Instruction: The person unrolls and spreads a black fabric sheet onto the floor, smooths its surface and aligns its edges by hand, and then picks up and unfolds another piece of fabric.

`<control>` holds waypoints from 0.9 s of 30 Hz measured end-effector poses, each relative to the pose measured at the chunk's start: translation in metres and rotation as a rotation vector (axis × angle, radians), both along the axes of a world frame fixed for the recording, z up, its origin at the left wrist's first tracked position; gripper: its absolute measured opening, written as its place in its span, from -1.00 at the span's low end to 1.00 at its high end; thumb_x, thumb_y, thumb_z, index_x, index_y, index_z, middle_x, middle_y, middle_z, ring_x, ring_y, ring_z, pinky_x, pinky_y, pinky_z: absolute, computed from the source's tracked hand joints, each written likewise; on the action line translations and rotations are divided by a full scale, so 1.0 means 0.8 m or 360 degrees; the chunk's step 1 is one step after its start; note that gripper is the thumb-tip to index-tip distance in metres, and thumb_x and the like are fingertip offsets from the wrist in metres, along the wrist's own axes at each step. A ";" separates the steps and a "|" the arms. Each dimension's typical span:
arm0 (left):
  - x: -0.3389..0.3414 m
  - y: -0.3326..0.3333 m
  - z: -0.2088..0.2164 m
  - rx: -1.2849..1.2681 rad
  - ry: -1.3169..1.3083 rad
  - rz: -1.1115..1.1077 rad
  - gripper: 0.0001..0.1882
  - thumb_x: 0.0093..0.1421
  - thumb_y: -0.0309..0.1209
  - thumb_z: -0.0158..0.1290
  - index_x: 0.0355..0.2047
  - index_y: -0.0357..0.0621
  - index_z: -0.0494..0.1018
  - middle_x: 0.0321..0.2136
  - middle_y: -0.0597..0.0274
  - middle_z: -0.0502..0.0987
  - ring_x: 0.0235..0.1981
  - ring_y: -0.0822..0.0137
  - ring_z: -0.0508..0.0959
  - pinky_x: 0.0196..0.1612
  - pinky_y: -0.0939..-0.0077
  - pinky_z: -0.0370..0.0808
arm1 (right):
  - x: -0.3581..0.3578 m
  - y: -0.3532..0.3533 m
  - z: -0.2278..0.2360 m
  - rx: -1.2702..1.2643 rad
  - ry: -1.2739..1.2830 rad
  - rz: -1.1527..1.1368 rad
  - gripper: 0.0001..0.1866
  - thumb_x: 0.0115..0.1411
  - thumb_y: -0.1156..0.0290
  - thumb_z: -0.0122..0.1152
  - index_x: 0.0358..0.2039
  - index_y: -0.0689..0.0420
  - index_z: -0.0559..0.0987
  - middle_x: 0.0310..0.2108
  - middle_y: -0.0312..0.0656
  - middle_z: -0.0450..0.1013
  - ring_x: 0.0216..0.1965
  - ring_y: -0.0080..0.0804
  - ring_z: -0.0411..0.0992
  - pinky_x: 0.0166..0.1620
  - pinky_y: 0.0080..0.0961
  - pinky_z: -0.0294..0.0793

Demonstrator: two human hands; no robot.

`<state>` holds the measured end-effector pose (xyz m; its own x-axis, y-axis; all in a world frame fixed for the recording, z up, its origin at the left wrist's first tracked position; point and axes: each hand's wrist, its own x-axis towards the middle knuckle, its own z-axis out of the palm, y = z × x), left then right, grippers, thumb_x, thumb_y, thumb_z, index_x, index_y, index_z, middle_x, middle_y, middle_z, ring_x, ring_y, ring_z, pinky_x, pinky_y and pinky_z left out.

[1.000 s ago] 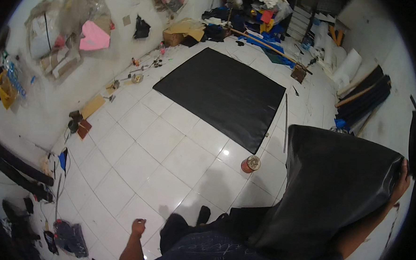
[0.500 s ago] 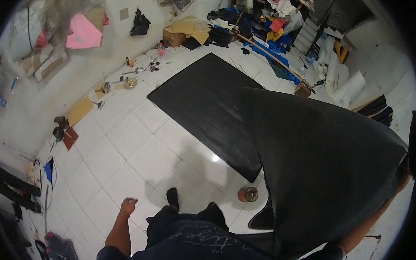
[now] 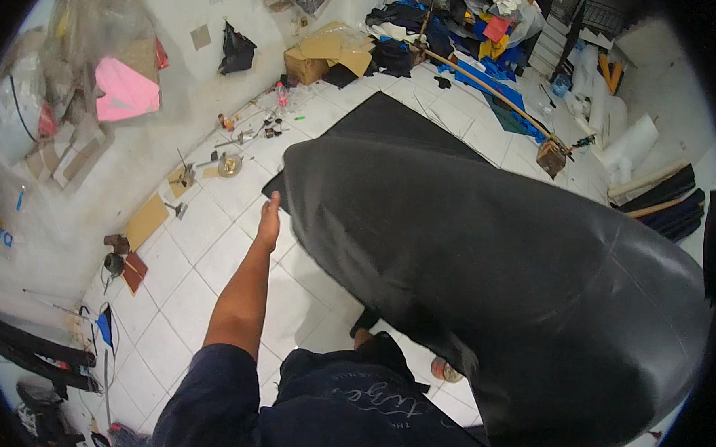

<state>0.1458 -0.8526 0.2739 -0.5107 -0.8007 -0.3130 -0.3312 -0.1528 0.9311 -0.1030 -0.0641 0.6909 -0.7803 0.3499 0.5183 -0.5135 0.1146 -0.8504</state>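
The white tiled floor [image 3: 211,240] carries nearly everything here, and across it stretches the upper black sheet [image 3: 485,262], bowed and creased, running from the right edge of the view toward the left. Half a second ago its leading end hung over just the right part of the lower black sheet [image 3: 396,120]; now that end, rounded over, reaches almost to the lower one's left corner. For the work in hand, I judge this to mean the cover is wide but loose: a far strip and a bit of the left corner show, the edges do not line up, and I cannot tell where the two touch. Beyond lies the heap of cloth and bags [image 3: 473,27], with a cardboard box [image 3: 304,68] left of it, against the wall. The left grip [image 3: 270,223] has swung up and forward and is now just beside the upper sheet's end, fingers extended, grasping nothing. The right grip is out of sight, so I cannot tell its state. Smallest, a reddish tin [image 3: 447,371] peeks out by the near edge of the upper sheet
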 end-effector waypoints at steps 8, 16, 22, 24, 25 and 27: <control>-0.079 -0.113 0.022 0.0698 0.0286 -0.0160 0.13 0.07 0.44 -0.22 0.37 -0.20 -0.16 0.37 -0.02 -0.08 0.38 0.06 -0.08 0.35 0.11 -0.14 | -0.211 -0.063 -0.039 0.0013 -0.0288 0.0261 -0.39 0.20 -0.01 0.07 0.05 0.26 0.43 0.00 -0.04 0.39 0.03 -0.23 0.34 0.11 -0.25 0.28; -0.140 -0.201 0.063 0.0852 0.0503 -0.0103 -0.57 0.13 -0.15 0.14 -0.12 -0.23 0.48 -0.18 0.07 0.58 -0.20 0.19 0.58 -0.03 0.32 0.48 | -0.347 -0.106 -0.083 0.0191 -0.0796 0.0586 -0.35 0.26 -0.05 -0.02 0.15 0.24 0.39 0.11 -0.04 0.34 0.12 -0.23 0.30 0.18 -0.29 0.22; -0.144 -0.300 0.110 0.0805 0.0603 -0.0146 -0.71 0.18 -0.34 0.07 -0.15 -0.25 0.46 -0.19 0.09 0.57 -0.19 0.23 0.58 -0.04 0.35 0.49 | -0.384 -0.176 -0.178 0.1167 -0.1369 0.0852 -0.23 0.19 -0.15 0.08 0.15 0.27 0.38 0.08 -0.06 0.36 0.10 -0.24 0.31 0.18 -0.33 0.20; -0.153 -0.307 0.133 0.0843 0.0635 -0.0207 -0.71 0.18 -0.36 0.04 -0.13 -0.26 0.44 -0.19 0.09 0.57 -0.18 0.22 0.58 -0.02 0.33 0.50 | -0.367 -0.207 -0.235 0.1298 -0.1391 0.0368 -0.21 0.13 -0.16 0.17 0.06 0.37 0.43 0.01 -0.03 0.41 0.03 -0.22 0.36 0.12 -0.37 0.26; -0.169 -0.304 0.140 0.0908 0.0722 -0.0290 -0.70 0.19 -0.39 0.02 -0.11 -0.28 0.42 -0.19 0.09 0.56 -0.17 0.22 0.58 0.00 0.31 0.50 | -0.378 -0.187 -0.253 0.1379 -0.1331 0.0234 -0.23 0.13 -0.14 0.19 0.04 0.37 0.45 -0.01 -0.01 0.43 0.00 -0.21 0.38 0.10 -0.39 0.29; -0.180 -0.318 0.146 0.0908 0.0809 -0.0327 -0.68 0.19 -0.41 0.00 -0.06 -0.28 0.38 -0.17 0.08 0.55 -0.15 0.21 0.57 0.02 0.29 0.50 | -0.407 -0.173 -0.294 0.1673 -0.1213 -0.0102 -0.24 0.13 -0.11 0.23 0.01 0.41 0.45 -0.07 0.08 0.47 -0.08 -0.19 0.44 0.03 -0.45 0.34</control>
